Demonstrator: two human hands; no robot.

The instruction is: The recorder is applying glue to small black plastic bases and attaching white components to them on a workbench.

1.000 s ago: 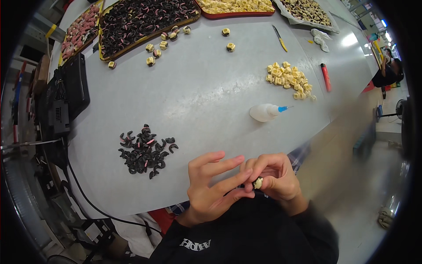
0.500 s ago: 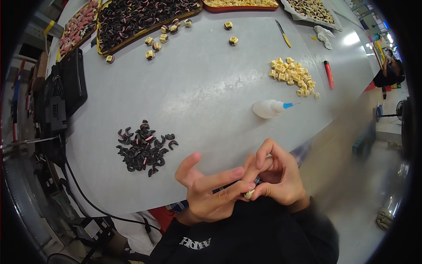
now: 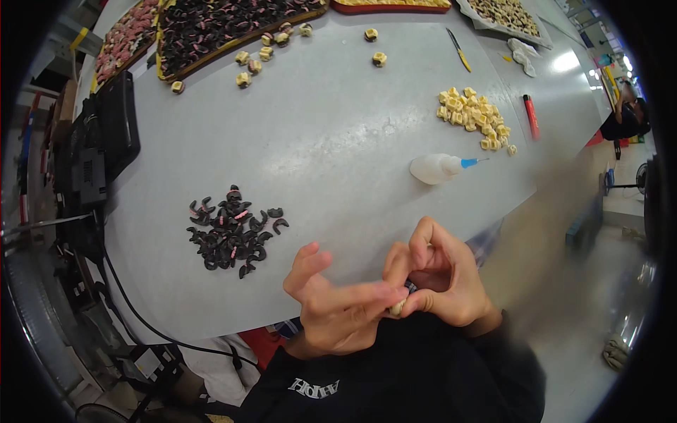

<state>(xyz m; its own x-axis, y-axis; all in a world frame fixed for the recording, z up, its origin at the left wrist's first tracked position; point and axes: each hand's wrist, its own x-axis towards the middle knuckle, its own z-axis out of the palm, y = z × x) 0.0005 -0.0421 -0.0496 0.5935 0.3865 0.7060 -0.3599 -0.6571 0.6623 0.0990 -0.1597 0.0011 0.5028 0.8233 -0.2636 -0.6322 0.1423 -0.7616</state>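
Close to my body, my left hand (image 3: 337, 316) and my right hand (image 3: 457, 280) meet over a small cream piece (image 3: 397, 308). Fingertips of both hands pinch it from either side and hide most of it. The left hand's other fingers are stretched out; those of the right are curled. Beyond the right hand lies a white squeeze bottle (image 3: 431, 170) with a blue needle tip, on its side or tilted. Left of my hands is a heap of black curved pieces (image 3: 229, 243), some with pink strips. A heap of small pale-yellow blocky pieces (image 3: 471, 114) sits farther off at the right.
Several yellow-and-dark joined pieces (image 3: 266, 53) are scattered toward the far side. Behind them stand a tray of black pieces (image 3: 162, 70) and a red-rimmed tray (image 3: 392, 10). A yellow-handled knife (image 3: 462, 58), red marker (image 3: 530, 116) and crumpled white cloth (image 3: 522, 56) lie at the right.
Both hands stay together on the small piece. The left fingers have shifted slightly, covering more of it. The whole view has moved a little.
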